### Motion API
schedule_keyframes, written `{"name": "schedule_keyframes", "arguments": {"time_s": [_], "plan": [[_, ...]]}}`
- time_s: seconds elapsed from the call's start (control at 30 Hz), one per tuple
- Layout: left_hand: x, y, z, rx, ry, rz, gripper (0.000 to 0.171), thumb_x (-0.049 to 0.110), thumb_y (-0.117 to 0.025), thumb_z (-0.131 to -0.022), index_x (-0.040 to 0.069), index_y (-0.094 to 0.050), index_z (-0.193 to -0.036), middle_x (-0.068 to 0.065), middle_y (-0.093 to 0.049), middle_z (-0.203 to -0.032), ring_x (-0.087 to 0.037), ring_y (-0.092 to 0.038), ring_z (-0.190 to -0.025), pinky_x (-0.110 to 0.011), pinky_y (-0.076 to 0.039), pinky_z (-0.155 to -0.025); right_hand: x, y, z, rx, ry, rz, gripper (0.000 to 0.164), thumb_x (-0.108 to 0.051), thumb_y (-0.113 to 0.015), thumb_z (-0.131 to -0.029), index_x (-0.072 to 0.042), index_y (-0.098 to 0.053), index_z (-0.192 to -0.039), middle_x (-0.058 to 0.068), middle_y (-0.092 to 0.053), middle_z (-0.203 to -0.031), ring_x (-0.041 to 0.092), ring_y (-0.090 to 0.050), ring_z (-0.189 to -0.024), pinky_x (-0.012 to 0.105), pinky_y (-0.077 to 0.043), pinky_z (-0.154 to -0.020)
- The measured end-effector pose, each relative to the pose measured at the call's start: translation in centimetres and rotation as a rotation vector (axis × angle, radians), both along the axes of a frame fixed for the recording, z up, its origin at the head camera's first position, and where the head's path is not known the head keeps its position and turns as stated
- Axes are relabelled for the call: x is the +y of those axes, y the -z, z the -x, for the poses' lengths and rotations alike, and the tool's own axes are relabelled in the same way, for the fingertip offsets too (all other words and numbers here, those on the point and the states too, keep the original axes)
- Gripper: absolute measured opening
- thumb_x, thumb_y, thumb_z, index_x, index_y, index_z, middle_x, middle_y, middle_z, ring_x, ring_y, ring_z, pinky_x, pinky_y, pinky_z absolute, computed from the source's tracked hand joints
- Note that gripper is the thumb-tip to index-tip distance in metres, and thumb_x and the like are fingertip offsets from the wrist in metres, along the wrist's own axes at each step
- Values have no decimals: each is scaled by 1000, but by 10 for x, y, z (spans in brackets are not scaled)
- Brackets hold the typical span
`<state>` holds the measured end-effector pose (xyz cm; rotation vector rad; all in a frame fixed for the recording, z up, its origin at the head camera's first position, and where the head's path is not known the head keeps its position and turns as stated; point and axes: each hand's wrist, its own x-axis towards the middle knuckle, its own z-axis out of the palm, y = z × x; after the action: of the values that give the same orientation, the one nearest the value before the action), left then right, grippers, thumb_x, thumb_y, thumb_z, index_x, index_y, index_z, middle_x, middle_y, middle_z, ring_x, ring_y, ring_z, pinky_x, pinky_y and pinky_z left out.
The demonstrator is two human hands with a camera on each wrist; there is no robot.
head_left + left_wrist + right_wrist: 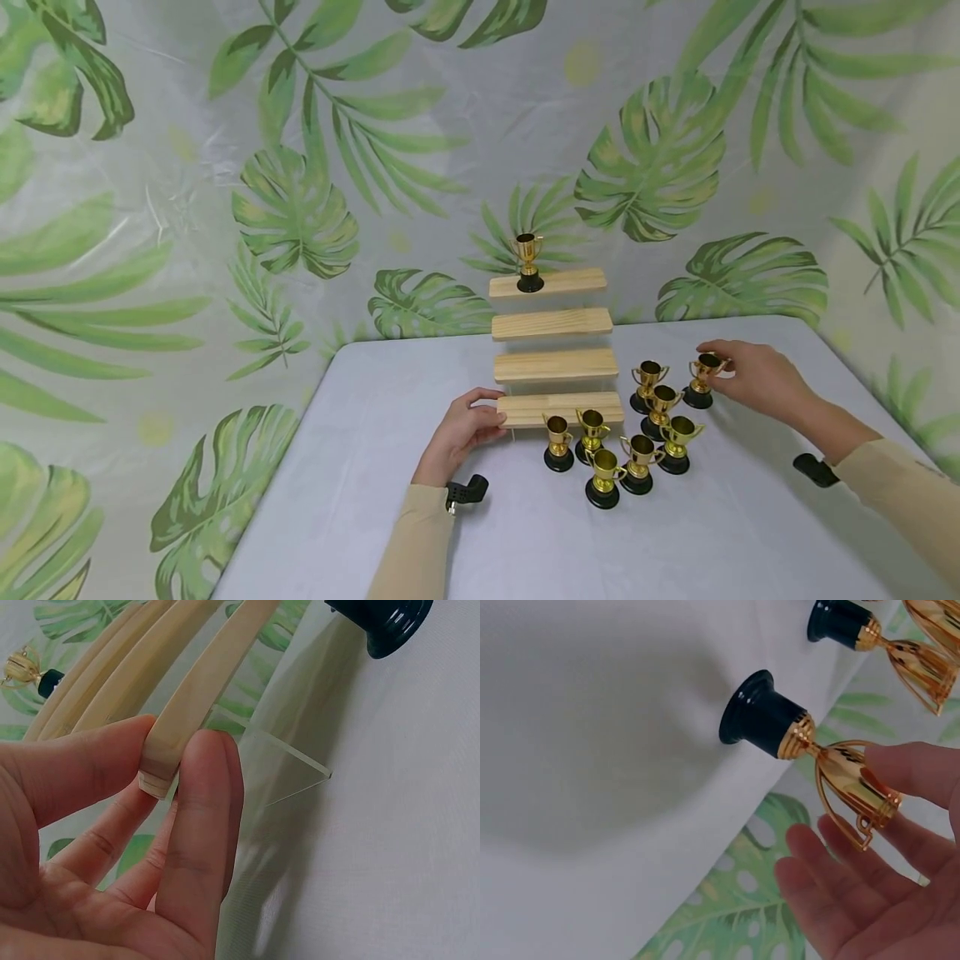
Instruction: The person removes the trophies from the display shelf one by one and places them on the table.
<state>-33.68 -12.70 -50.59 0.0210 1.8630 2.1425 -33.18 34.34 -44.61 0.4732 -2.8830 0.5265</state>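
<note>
A small gold trophy cup (855, 784) with a black base is pinched by its bowl between the thumb and fingers of my right hand (765, 383), at the right of the table. My left hand (467, 429) grips the left end of the lowest wooden step (558, 410) of a tiered display stand, thumb on one face and fingers on the other in the left wrist view. Another gold trophy (528, 262) stands upright on the top step (573, 281). The two middle steps (553, 323) carry nothing.
Several more gold trophies (604, 481) stand upright in a loose cluster in front of the stand and to its right. A white cloth (360, 400) covers the table. Behind it hangs a leaf-patterned backdrop (480, 167). Clear supports (292, 754) hold up the steps.
</note>
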Motion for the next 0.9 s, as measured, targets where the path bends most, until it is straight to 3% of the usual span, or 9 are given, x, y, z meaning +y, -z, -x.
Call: {"name": "schedule_keyframes", "arguments": {"time_s": [0.13, 0.37, 0.6, 0.77, 0.9], "plan": [[0, 2, 0, 0, 6, -10, 46, -6, -73, -85, -2, -60, -128, -14, -70, -92, -20, -69, -76, -30, -60, -70, 0, -6, 0, -13, -12, -21, 56, -20, -74, -88, -3, -57, -139, 27, -63, -122, 41, -65, -97, 36, -49, -51], [-1, 0, -1, 1, 10, -14, 46, -6, -73, -86, -2, -59, -129, -14, -70, -89, -21, -69, -76, -30, -61, -71, 3, -16, -5, 11, 10, -33, 59, -24, -76, -88, -7, -55, -141, 26, -57, -129, 43, -61, -105, 44, -53, -56], [-1, -2, -1, -8, 11, -2, 47, -5, -74, -86, -2, -60, -130, -13, -69, -87, -20, -68, -75, -31, -61, -71, 1, -26, -6, 25, 36, -25, 59, -27, -73, -90, -9, -53, -143, 29, -49, -135, 45, -61, -102, 37, -47, -48], [-1, 0, -1, -3, 11, 4, 47, -5, -74, -86, -2, -59, -131, -12, -69, -87, -20, -68, -75, -30, -61, -70, -4, -34, -8, 60, 38, -12, 54, -23, -68, -93, -8, -54, -143, 29, -51, -136, 44, -62, -99, 35, -42, -45], [0, 1, -1, 2, 2, 9, 45, -4, -75, -86, -2, -61, -129, -11, -69, -87, -19, -68, -74, -30, -61, -69, -10, -42, -5, 82, 42, 5, 52, -26, -67, -95, -10, -55, -142, 27, -55, -133, 43, -61, -103, 42, -47, -50]]}}
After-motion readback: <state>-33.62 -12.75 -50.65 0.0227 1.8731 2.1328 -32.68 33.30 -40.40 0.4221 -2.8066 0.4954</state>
